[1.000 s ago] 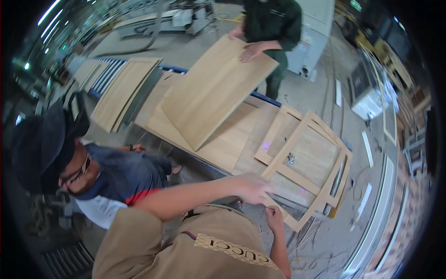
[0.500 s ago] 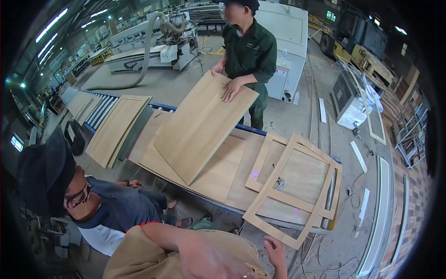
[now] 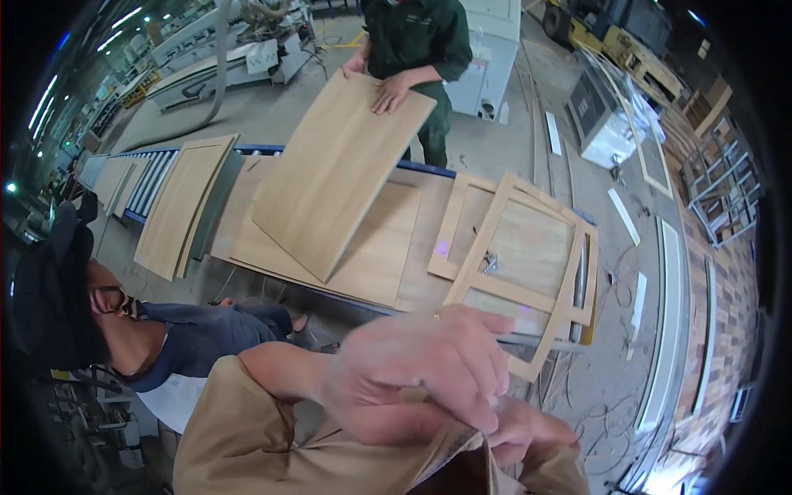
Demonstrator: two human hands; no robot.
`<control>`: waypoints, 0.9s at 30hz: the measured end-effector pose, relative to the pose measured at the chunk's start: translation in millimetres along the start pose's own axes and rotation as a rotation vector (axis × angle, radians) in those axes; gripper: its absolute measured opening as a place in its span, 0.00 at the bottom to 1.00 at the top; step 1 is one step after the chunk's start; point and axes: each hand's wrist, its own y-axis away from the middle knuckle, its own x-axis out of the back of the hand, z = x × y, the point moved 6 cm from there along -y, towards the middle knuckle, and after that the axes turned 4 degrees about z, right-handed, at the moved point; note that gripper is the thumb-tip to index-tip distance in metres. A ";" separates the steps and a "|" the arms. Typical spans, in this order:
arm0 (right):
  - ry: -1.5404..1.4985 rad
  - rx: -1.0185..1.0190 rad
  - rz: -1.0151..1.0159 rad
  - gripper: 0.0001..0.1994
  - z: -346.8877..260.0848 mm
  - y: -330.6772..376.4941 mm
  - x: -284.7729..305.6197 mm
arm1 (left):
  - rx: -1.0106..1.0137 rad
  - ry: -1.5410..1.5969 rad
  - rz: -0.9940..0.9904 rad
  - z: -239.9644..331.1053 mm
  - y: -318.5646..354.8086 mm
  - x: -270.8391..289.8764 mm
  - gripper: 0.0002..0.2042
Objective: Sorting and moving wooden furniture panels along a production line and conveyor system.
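Both my hands are in front of my body at the front edge of a tan jacket. My left hand is closed, its thumb and fingers pinching the cloth edge. My right hand meets it from the other side, fingers closed at the same edge and partly hidden behind the left. Beyond them, two overlapping wooden frames lie on the roller conveyor, with small metal pieces on them. Across the conveyor, a person in dark green holds a large wood panel tilted, its lower corner on a flat panel.
A second person in a dark cap stands close on my left. More stacked panels rest on the conveyor at left. White strips and cables lie on the floor at right. A forklift stands far right.
My hands have risen and come together on the jacket edge; before, they were apart and lower. My view has tilted downward. The person in green still holds the tilted panel.
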 end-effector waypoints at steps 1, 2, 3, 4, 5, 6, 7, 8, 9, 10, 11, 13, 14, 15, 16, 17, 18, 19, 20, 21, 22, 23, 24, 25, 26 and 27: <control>-0.007 0.005 0.005 0.09 30.5 16.4 30.5 | 0.012 0.011 0.009 1.2 -1.3 6.5 0.06; -0.018 0.005 0.010 0.10 61.4 41.3 56.8 | -0.012 -0.011 -0.003 3.4 -1.1 13.1 0.05; -0.038 0.018 0.031 0.10 70.1 46.9 62.7 | -0.028 -0.021 -0.033 -0.9 -2.3 12.4 0.03; -0.068 0.001 0.044 0.10 84.5 53.2 59.7 | -0.045 0.051 0.057 0.4 8.0 9.3 0.03; -0.103 -0.020 0.058 0.10 98.8 60.3 56.8 | -0.099 0.026 0.146 2.1 7.7 7.7 0.03; -0.149 -0.057 0.090 0.11 115.7 70.7 53.2 | -0.132 0.008 0.248 -0.8 13.7 8.5 0.04; -0.179 -0.078 0.107 0.11 126.6 74.6 55.2 | -0.090 0.023 0.280 -13.2 30.0 10.1 0.04; -0.204 -0.094 0.126 0.11 136.5 76.6 59.1 | 0.019 0.133 0.351 -28.7 46.4 18.8 0.07; -0.228 -0.100 0.164 0.12 147.3 80.2 63.5 | 0.129 0.262 0.412 -36.2 69.5 39.6 0.09; -0.258 -0.133 0.160 0.12 155.9 84.5 60.7 | 0.235 0.350 0.505 -45.7 90.0 41.1 0.12; -0.282 -0.141 0.195 0.12 166.1 87.3 55.9 | 0.343 0.475 0.570 -52.6 115.3 61.1 0.14; -0.337 -0.186 0.178 0.13 175.5 92.6 52.9 | 0.530 0.647 0.750 -56.4 156.9 53.6 0.19; -0.348 -0.165 0.223 0.13 186.5 95.5 49.2 | 0.630 0.779 0.784 -64.6 178.2 40.1 0.21; -0.374 -0.160 0.195 0.14 189.8 87.1 46.1 | 0.708 0.844 0.857 -59.2 191.5 31.4 0.24; -0.399 -0.152 0.168 0.14 192.3 78.5 42.4 | 0.782 0.909 0.929 -56.5 202.4 29.7 0.26; -0.394 -0.103 0.243 0.14 204.0 75.4 32.6 | 0.897 1.060 0.923 -80.5 214.4 52.9 0.29; -0.412 -0.116 0.213 0.15 204.1 82.4 29.2 | 0.955 1.134 1.016 -83.3 220.1 65.7 0.31; -0.403 -0.104 0.215 0.15 200.5 81.6 34.5 | 1.015 1.242 1.063 -92.0 227.8 60.1 0.34; -0.392 -0.089 0.220 0.15 196.2 81.1 39.5 | 1.076 1.353 1.103 -99.6 234.6 52.4 0.36; -0.385 -0.057 0.280 0.16 196.5 85.2 41.1 | 1.225 1.210 0.888 -99.7 214.9 47.4 0.35; -0.384 -0.024 0.311 0.16 200.7 89.1 37.0 | 1.254 1.224 0.863 -101.7 217.6 45.2 0.35; -0.383 0.010 0.342 0.16 204.4 92.8 32.8 | 1.261 1.201 0.933 -104.2 224.4 45.9 0.32; -0.367 0.044 0.365 0.17 202.1 94.1 34.5 | 1.250 1.180 1.000 -110.7 228.3 44.4 0.30; -0.351 0.078 0.386 0.17 199.6 95.4 36.1 | 1.238 1.156 1.066 -116.4 232.0 42.6 0.29; -0.332 0.135 0.415 0.17 197.1 97.1 38.8 | 1.235 1.124 1.105 -125.3 230.4 41.7 0.27; -0.309 0.183 0.428 0.18 193.4 90.8 43.2 | 1.212 1.089 1.158 -133.5 223.8 48.3 0.25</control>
